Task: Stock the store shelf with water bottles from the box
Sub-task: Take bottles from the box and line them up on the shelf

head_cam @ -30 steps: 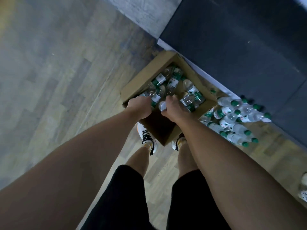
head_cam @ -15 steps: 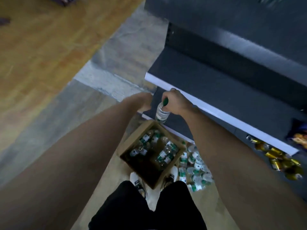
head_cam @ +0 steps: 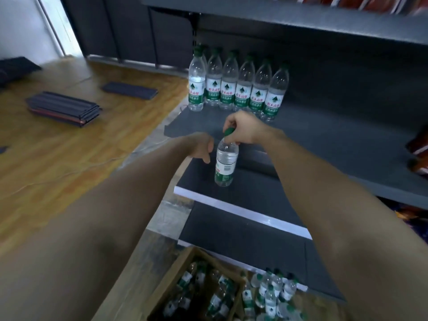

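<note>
My right hand (head_cam: 245, 129) pinches the green cap of a clear water bottle (head_cam: 225, 164), which hangs upright in front of the dark shelf (head_cam: 324, 140). Just left of the bottle is my left hand (head_cam: 199, 145), fingers loosely curled and holding nothing. A row of several bottles (head_cam: 238, 85) with green labels stands at the back left of that shelf. Below, the cardboard box (head_cam: 176, 272) on the floor holds several more bottles lying loose.
More bottles (head_cam: 271, 290) lie on the floor right of the box. Lower shelves (head_cam: 243, 237) with white front edges jut out under my arms. Dark flat panels (head_cam: 64, 108) lie stacked on the wooden floor at left. Snack packets (head_cam: 419, 154) sit at the shelf's right end.
I have straightened up from the box. My right hand has lifted one bottle by its cap to shelf height, and my left hand has come up beside it with nothing in it.
</note>
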The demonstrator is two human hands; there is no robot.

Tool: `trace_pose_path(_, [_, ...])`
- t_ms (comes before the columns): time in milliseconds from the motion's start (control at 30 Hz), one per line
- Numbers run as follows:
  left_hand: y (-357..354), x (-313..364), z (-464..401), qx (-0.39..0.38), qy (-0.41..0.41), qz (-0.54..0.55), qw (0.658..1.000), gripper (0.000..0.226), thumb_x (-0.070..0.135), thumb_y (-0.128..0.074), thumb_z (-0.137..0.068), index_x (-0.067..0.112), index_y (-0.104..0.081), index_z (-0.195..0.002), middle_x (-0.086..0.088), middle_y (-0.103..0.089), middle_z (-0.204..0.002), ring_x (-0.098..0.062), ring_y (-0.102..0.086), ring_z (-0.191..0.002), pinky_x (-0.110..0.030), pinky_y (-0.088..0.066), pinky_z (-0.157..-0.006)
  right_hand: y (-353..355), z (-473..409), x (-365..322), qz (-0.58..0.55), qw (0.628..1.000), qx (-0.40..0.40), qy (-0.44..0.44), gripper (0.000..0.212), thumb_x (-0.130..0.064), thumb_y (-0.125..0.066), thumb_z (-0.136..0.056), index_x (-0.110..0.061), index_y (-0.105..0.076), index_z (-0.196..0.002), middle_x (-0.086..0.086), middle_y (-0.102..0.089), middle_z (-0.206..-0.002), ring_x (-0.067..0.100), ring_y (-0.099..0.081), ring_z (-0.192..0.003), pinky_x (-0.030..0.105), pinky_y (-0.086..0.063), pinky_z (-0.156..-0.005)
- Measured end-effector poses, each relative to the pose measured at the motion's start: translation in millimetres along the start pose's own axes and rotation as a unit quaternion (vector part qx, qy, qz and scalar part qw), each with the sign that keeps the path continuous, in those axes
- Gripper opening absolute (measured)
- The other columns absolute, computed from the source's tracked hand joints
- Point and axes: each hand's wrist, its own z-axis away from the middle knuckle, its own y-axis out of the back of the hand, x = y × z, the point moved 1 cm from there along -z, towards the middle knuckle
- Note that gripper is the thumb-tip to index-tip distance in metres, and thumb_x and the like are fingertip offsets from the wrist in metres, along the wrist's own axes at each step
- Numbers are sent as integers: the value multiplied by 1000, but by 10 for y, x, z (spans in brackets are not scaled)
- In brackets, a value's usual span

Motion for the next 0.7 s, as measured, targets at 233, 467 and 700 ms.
trace_pose_path(233, [363,463,-167,-4,-27,166,986,50,15,-82,-75,18,-52,-115,-4,-59,-105,-18,-60,-79,-31,-54,-60,591,-17,93,-6,1000,19,4,31,-17,-85,-70,-17,-62,-92,7,-72,-88,20,-72,-70,41,-60,-69])
trace_pose_path(467, [470,886,-341,22,-62,284,957,71,17,-84,-75,21,-47,-136,3,-60,-121,-21,-59,-109,-44,-57,-88,1035,-54,231,-48,998,38,1,26,-12,-82,-71,-13,-64,-90,8,-69,-66,19,-63,-54,31,-51,-55])
trace_pose_path(700, [637,1093,-488,45,-52,295,953,59,19,-92,-57,15,-65,-109,-2,-73,-100,-20,-70,-96,-41,-60,-80,1272,-31,499,-86,995,52,10,39,-17,-89,-68,-14,-65,-99,7,-66,-79,16,-62,-62,36,-56,-65])
